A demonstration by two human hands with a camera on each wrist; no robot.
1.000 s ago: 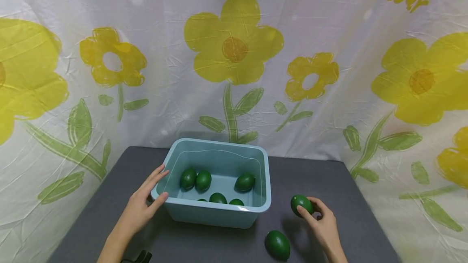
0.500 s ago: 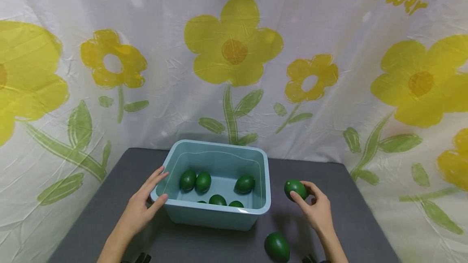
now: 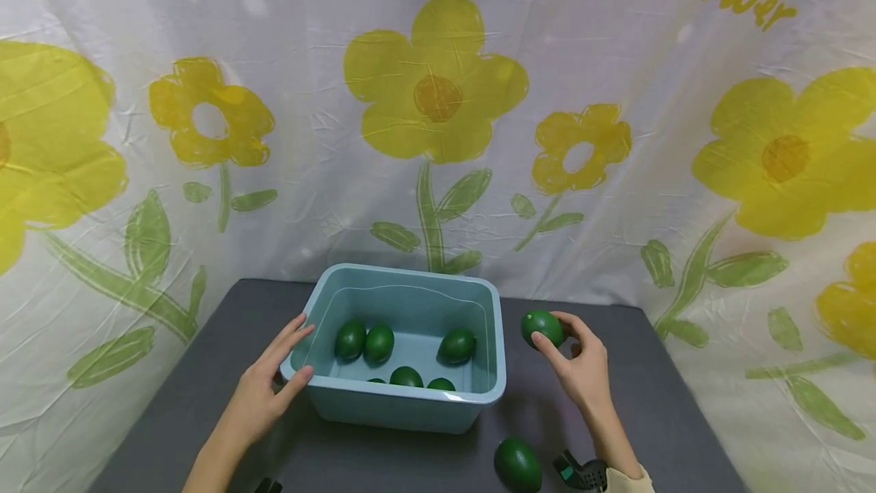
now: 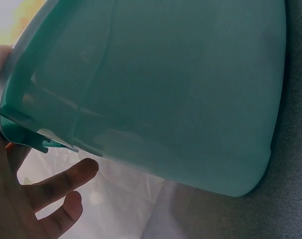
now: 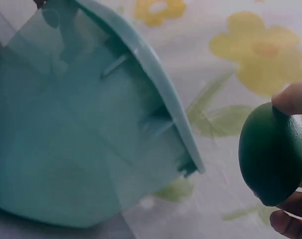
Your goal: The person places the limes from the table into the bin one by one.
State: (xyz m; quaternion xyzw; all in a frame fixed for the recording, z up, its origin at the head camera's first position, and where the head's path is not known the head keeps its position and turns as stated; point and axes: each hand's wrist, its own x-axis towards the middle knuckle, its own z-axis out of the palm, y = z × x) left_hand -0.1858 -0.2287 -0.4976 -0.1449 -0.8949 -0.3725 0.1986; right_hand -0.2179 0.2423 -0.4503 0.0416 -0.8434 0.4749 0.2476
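A light blue plastic bin (image 3: 404, 405) stands at the middle of the table. Several dark green limes (image 3: 457, 345) lie inside, those by the near wall partly hidden. My left hand (image 3: 263, 390) rests on the bin's near left corner, thumb over the front rim and relaxed fingers spread along the left side. Right of the bin, my right hand (image 3: 582, 364) pinches a lime (image 5: 274, 154) between thumb and fingers, raised above the table. Another lime (image 3: 518, 465) lies on the table in front of that hand.
The dark grey table (image 3: 383, 466) ends at a white curtain (image 3: 301, 36) printed with yellow flowers, which hangs behind it and along both sides. A black wrist device (image 3: 580, 472) sits on my right wrist, beside a pale sleeve (image 3: 628, 481).
My right hand has lifted its lime and carried it away from me and leftward, closer to the bin's right side. The left hand, the bin and the other limes stay in place.
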